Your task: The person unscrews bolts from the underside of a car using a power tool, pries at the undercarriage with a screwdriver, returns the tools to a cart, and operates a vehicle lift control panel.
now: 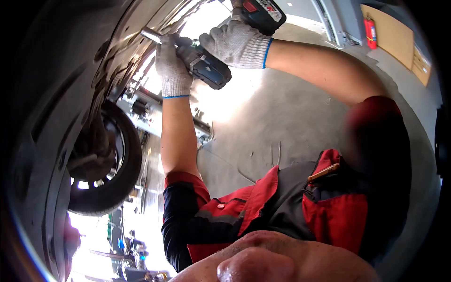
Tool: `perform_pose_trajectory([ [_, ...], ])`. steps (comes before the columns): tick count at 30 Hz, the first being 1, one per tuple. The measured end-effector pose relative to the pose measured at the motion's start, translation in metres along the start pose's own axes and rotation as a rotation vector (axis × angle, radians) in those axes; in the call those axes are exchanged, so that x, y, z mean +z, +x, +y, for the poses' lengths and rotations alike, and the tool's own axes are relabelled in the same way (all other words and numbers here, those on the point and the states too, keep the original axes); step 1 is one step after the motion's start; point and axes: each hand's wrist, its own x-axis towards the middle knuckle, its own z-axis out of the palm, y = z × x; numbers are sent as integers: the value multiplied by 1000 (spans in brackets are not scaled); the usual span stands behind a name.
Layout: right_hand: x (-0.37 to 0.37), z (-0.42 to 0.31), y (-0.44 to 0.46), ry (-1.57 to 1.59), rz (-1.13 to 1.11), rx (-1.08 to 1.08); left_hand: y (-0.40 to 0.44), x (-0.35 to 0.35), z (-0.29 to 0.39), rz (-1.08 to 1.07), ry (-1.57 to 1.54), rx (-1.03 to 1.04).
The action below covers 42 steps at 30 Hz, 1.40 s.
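Observation:
Both my hands, in pale knit gloves with blue-edged cuffs, are raised beside the car's underside (94,70). A dark cordless impact wrench (211,70) is between them. My right hand (235,44) is closed round its handle, with the battery pack (263,16) sticking out beyond the fist. Round the wrench's front end wraps my left hand (173,63). A bright metal socket (151,35) projects past that hand toward the underside. Whether the socket's tip touches anything is hard to make out against the glare.
A car wheel (134,164) hangs at the left, below the underbody. Behind my left arm are metal beams (202,127). Thin cords (275,155) lie on the grey floor (291,108). A red fire extinguisher (370,30) stands by a tan board (392,35) at the far right.

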Motion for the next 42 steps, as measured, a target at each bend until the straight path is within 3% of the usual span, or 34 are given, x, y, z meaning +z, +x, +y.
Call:
perform_pose_trajectory([
  [5,3,-52,43,215,165,-59,-14,-59,41,163,134,36],
  [9,-11,-68,62,437,33,-64,-26,-69,71,141,234,74],
  [10,-6,-69,62,419,279,-106,-25,-71,79,107,249,45],
  [11,-2,-75,62,451,296,-66,-26,-75,88,80,261,20],
  [12,-7,-75,62,434,264,-65,-32,-58,93,200,384,68],
  [15,-5,-77,69,435,236,-42,-16,-87,94,15,881,328],
  [16,-3,-78,69,446,234,-25,-15,-83,93,147,366,29],
  [19,-4,-75,72,418,239,-30,-14,-93,87,-321,-38,108],
  [20,-4,-75,73,392,255,-37,-12,-94,80,-286,-84,168],
  [24,-3,-69,74,363,233,-58,-12,-61,90,261,352,180],
  [27,-25,-61,76,506,136,37,-29,-27,103,369,829,258],
  [28,-26,-61,79,494,112,27,-26,-26,100,404,677,268],
  [32,-29,-61,80,454,193,-21,-10,-63,113,155,271,140],
  [35,-15,-65,82,474,213,-102,-3,-67,120,63,243,53],
  [36,-3,-62,86,479,215,-129,-7,-50,116,216,381,130],
  [37,-18,-58,85,488,214,-156,-10,-43,114,228,411,115],
  [38,-33,-48,89,671,-87,-114,-14,-39,114,243,443,102],
  [42,-31,-47,86,659,66,-72,1,-65,116,85,266,122],
])
